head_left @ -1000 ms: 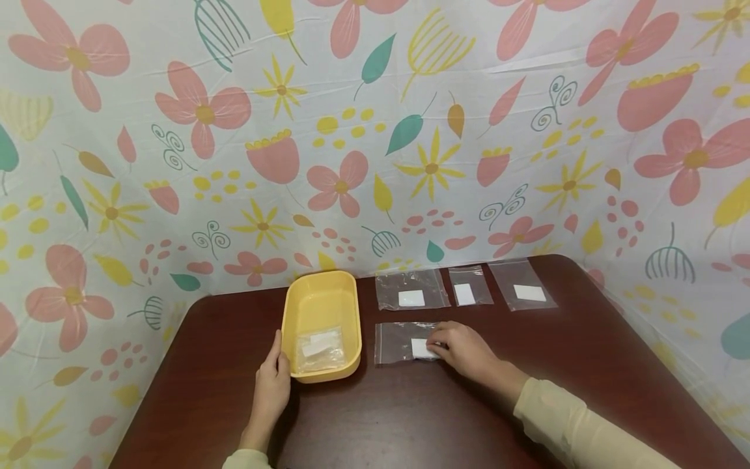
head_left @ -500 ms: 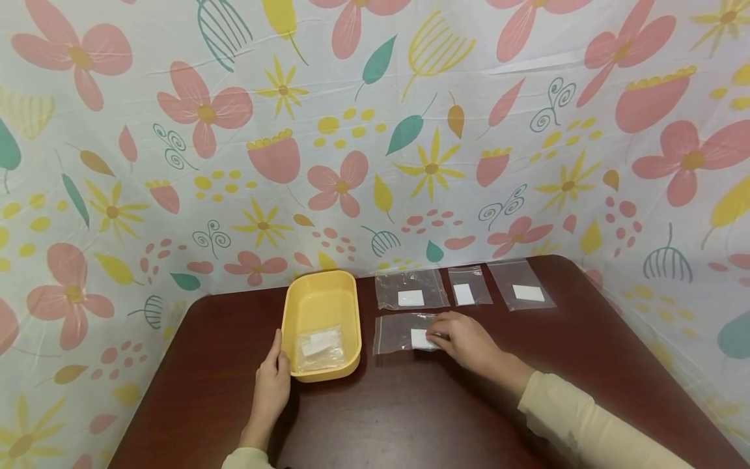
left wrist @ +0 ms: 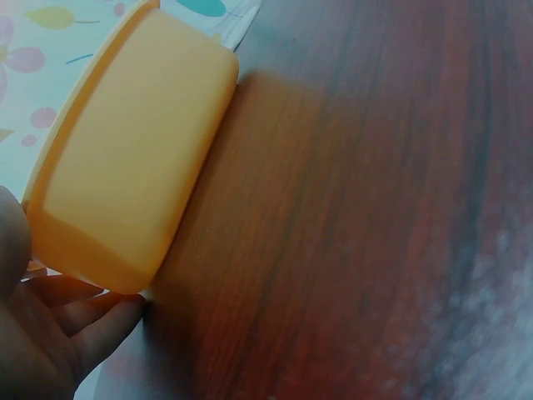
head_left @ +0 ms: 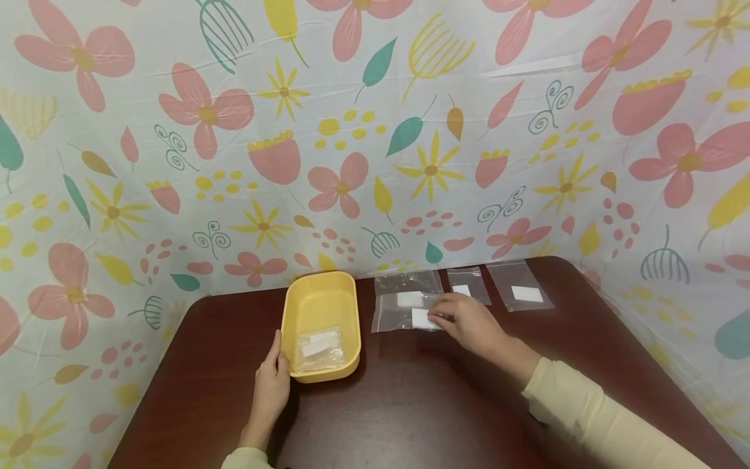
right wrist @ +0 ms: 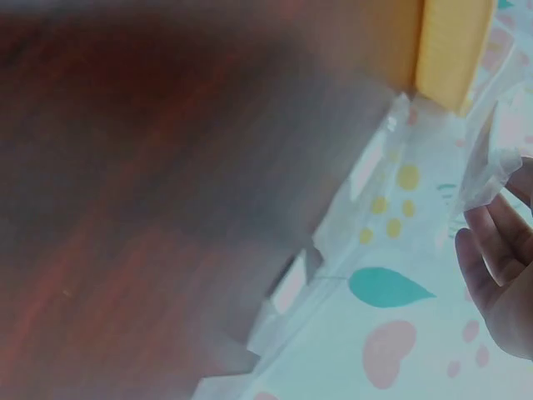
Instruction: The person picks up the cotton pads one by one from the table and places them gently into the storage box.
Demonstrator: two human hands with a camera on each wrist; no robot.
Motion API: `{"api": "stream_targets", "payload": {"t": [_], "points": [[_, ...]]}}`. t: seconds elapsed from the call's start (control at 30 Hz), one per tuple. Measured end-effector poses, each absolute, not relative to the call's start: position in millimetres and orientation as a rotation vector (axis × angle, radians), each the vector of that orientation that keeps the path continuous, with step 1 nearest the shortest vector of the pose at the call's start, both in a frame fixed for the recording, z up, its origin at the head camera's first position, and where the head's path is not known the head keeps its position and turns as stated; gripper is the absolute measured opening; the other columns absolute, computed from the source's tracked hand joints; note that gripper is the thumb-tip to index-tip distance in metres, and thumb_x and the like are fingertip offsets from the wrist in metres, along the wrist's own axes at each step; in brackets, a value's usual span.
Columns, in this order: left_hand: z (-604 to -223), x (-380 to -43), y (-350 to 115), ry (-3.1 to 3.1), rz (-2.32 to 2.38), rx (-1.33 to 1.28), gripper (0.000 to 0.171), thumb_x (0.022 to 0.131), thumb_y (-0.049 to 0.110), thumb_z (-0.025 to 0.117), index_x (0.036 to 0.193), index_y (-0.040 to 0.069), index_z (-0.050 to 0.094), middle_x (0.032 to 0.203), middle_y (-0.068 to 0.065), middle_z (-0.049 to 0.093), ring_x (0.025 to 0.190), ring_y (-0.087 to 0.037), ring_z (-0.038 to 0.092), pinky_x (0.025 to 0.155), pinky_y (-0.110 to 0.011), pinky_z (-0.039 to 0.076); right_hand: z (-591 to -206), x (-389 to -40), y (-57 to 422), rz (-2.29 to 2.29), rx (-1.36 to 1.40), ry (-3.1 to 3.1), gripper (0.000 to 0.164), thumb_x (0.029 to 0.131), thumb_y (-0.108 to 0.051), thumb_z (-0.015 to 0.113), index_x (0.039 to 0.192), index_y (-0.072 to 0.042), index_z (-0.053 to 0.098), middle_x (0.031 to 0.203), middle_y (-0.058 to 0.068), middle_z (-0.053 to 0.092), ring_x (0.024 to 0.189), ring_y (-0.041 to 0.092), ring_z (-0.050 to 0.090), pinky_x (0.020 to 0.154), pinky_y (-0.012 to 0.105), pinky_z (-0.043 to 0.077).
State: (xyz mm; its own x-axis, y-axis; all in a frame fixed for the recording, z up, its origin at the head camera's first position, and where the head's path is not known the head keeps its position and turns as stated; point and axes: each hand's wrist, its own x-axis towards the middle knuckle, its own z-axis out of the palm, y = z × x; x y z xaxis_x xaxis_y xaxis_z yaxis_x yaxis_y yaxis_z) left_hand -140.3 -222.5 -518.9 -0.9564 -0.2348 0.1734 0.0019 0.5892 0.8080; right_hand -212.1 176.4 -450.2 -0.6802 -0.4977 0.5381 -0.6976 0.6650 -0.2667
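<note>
My left hand [head_left: 273, 385] holds the near left side of a yellow plastic tray [head_left: 321, 301], its thumb and fingers at the tray's corner in the left wrist view. A clear zip bag [head_left: 319, 361] with white paper in it lies inside the tray's near end; whether more than one bag lies there I cannot tell. My right hand [head_left: 473, 326] pinches the right end of another clear zip bag [head_left: 391, 316], which has a white card [head_left: 420, 318] in it. This bag is raised above the table and partly covers a similar bag [head_left: 404, 281] behind it. In the right wrist view the pinched bag [right wrist: 491, 158] hangs from the fingertips.
Two more clear zip bags, a small one [head_left: 476, 281] and a larger one [head_left: 515, 277], each with a white card, lie along the back edge of the dark brown table [head_left: 375, 417]. A flower-print cloth [head_left: 351, 130] hangs close behind.
My right hand has lifted the zip bag off the table and moved it away from me, toward the back row of bags. The left hand and the tray have stayed in place.
</note>
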Motion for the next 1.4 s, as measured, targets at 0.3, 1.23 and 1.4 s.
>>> {"api": "stream_targets", "payload": {"t": [0.3,1.23,1.4], "points": [[-516,-139,-221,-2.572,-1.301,0.198,0.050,0.110,0.020,0.036,0.159,0.015,0.030,0.122,-0.029,0.062,0.060,-0.019,0.042,0.088,-0.045,0.044,-429,-217,181,0.646,0.907,-2.393,0.005,0.083,-0.012,0.083,0.088,-0.012,0.081,0.093,0.000,0.072,0.094,0.022,0.067,0.082,0.041,0.054],[-518,-138,-220,-2.583,-1.281,0.233,0.051,0.108,0.016,0.038,0.159,0.015,0.032,0.075,-0.011,0.053,0.055,-0.014,0.034,0.074,-0.039,0.044,-430,-217,173,0.693,0.907,-2.413,0.006,0.083,-0.012,0.083,0.089,-0.013,0.081,0.094,-0.001,0.072,0.093,0.021,0.067,0.080,0.040,0.055],[-517,-140,-220,-2.565,-1.283,0.214,0.051,0.108,0.014,0.038,0.158,0.013,0.032,0.125,-0.027,0.062,0.080,-0.027,0.057,0.088,-0.047,0.047,-432,-219,162,0.663,0.934,-2.426,0.005,0.085,-0.015,0.082,0.090,-0.014,0.081,0.094,-0.003,0.072,0.092,0.019,0.067,0.081,0.039,0.054]]}}
